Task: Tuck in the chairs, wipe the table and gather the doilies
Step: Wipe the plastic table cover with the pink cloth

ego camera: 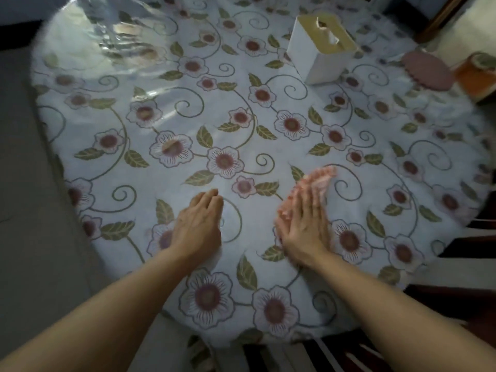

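Observation:
A round table [134, 76] wears a floral cloth under clear plastic. My right hand [306, 224] lies flat, fingers straight, pressing a pink cloth [319, 179] onto the table at centre right; the cloth is blurred and shows beyond my fingertips and beside the hand. My left hand [200, 224] rests on the table to the left of it, fingers together and holding nothing. A stack of pinkish round doilies [426, 71] with scalloped edges lies at the far right edge of the table.
A white tissue box [319, 49] stands upright at the back of the table. An orange object [475, 76] sits beyond the doilies at the right edge. Dark wooden chair parts [456, 299] show at the lower right. Grey floor [26, 210] lies to the left.

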A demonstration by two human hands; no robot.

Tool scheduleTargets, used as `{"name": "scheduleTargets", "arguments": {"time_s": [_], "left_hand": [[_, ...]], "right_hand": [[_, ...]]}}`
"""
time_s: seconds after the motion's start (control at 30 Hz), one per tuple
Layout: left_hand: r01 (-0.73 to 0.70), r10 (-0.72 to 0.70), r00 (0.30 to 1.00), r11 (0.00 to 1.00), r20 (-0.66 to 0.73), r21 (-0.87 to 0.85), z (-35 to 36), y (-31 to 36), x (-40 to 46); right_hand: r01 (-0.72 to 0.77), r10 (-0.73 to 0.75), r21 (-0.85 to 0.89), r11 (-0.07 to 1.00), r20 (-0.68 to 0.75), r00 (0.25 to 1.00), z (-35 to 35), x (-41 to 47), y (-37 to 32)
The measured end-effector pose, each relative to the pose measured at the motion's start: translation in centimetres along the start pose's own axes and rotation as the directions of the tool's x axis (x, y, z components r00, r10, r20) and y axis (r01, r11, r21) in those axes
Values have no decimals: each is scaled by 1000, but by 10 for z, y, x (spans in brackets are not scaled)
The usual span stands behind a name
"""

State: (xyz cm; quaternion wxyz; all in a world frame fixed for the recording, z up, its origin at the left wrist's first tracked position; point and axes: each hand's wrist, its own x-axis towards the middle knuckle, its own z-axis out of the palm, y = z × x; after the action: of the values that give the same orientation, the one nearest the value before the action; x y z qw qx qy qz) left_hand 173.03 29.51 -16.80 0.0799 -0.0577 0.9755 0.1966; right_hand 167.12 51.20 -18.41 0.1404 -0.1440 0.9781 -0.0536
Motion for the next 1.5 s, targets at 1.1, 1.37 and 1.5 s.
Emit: {"name": "scheduleTargets", "arguments": {"time_s": [1.1,1.37,1.5], "left_hand": [[-311,297,946,945,129,100,26,131,143],[-195,189,980,969,55,152,10,111,173],[-89,86,996,986,26,143,-5,87,166]], "right_hand": [[-716,742,196,670,-165,650,-40,62,194],[-521,541,150,840,-294,788,-41,121,167],[30,8,121,992,-306,952,-26,131,60]]}}
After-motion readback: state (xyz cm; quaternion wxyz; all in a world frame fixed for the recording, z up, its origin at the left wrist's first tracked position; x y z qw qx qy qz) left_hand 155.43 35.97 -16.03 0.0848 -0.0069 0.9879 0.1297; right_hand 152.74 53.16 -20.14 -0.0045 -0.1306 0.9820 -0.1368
